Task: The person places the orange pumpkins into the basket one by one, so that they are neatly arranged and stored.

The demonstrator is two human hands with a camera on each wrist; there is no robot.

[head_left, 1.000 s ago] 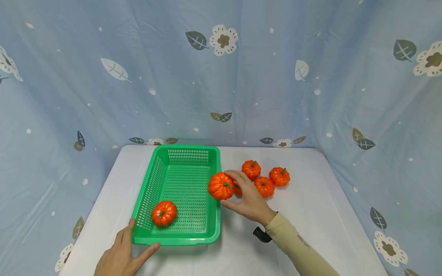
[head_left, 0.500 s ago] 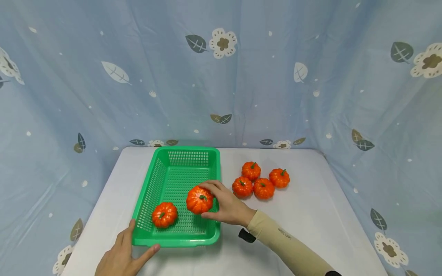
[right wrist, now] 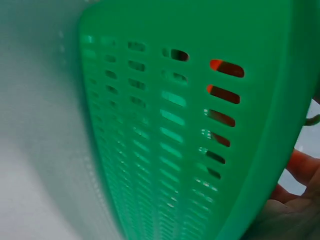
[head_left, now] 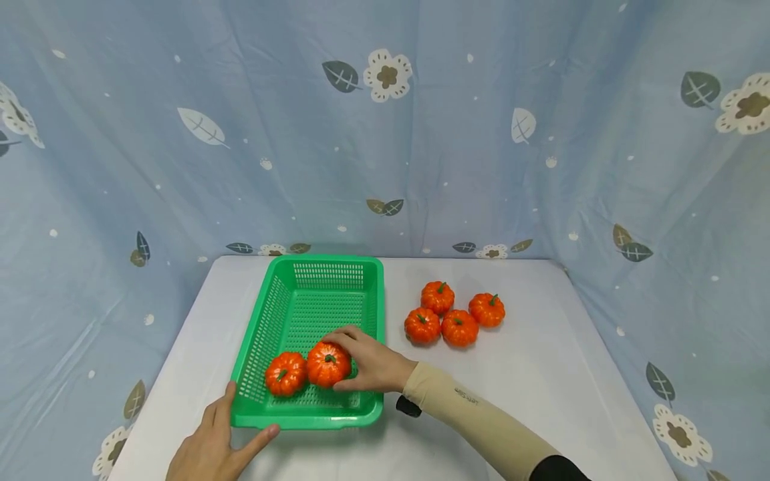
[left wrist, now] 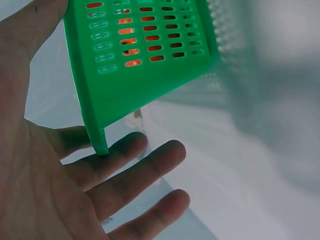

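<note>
A green plastic basket (head_left: pixel 309 423) with slotted walls stands on the left half of the white table. Inside it, near its front left corner, sits a small orange pumpkin (head_left: pixel 286 374) with a green stem. My right hand (head_left: pixel 375 366) reaches over the basket's right rim and grips a second pumpkin (head_left: pixel 328 361) right beside the first, low in the basket. At the front left corner, my left hand (head_left: pixel 207 444) rests against the rim with thumb and fingers spread. In the left wrist view the left fingers (left wrist: pixel 137 175) extend loosely beneath the basket corner (left wrist: pixel 140 90).
Several more pumpkins (head_left: pixel 460 329) lie in a cluster on the table (head_left: pixel 541 387), right of the basket. A blue curtain (head_left: pixel 457 133) with leaves and flowers hangs behind the table and along both sides.
My right hand has carried the pumpkin left from over the basket's right rim and down beside the other pumpkin inside. The left hand stays at the basket's corner.
</note>
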